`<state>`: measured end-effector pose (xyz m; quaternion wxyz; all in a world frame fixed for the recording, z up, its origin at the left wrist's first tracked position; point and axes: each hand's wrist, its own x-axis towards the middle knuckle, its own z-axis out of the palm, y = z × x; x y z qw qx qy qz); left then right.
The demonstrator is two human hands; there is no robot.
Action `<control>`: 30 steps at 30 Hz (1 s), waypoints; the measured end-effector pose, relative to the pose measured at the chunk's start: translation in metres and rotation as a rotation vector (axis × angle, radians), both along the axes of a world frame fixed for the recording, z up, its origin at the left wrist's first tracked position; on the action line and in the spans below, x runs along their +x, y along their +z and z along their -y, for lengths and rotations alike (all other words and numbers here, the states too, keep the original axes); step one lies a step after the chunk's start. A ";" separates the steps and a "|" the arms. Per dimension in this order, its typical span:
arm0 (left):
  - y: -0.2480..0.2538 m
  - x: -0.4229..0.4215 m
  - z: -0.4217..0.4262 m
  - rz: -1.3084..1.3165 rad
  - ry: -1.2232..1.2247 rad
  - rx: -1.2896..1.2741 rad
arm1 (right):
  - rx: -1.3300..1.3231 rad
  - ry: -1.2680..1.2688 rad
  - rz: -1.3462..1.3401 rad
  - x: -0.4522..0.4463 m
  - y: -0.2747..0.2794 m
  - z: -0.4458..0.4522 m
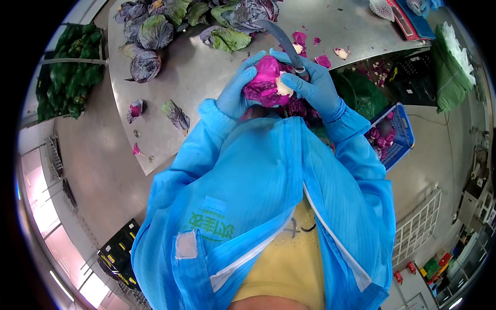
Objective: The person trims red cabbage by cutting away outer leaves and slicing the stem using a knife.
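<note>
My left hand (234,92), in a blue glove, cups a peeled red cabbage (263,85) from its left side, the fingers wrapped round it. The cabbage is bright purple, with a pale cut stem end turned to the right. In my gloved right hand (321,88) is the handle of a curved knife (283,41), whose grey blade arcs up and to the left over the table. My right thumb lies against the cabbage beside the stem. More purple cabbage shows just below my hands, partly hidden by my blue smock.
Unpeeled red cabbages (155,32) and loose outer leaves (226,39) lie on the metal table (178,62). Purple and white trimmings (323,61) are scattered beyond my right hand. At the right stands a blue basket (403,139) with cabbages; green net sacks (77,67) are at the left.
</note>
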<state>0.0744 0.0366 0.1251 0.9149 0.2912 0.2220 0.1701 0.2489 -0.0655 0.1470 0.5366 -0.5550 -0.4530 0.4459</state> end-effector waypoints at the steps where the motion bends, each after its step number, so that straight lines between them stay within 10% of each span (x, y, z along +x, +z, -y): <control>1: 0.001 0.001 -0.003 0.048 0.022 0.083 | 0.016 -0.006 -0.037 0.000 0.000 -0.001; 9: 0.012 0.005 -0.008 0.238 0.318 0.448 | 0.162 -0.493 -0.233 -0.013 0.007 -0.002; 30: 0.024 0.012 0.012 0.105 0.754 0.697 | 0.227 -0.504 0.011 -0.070 0.020 0.002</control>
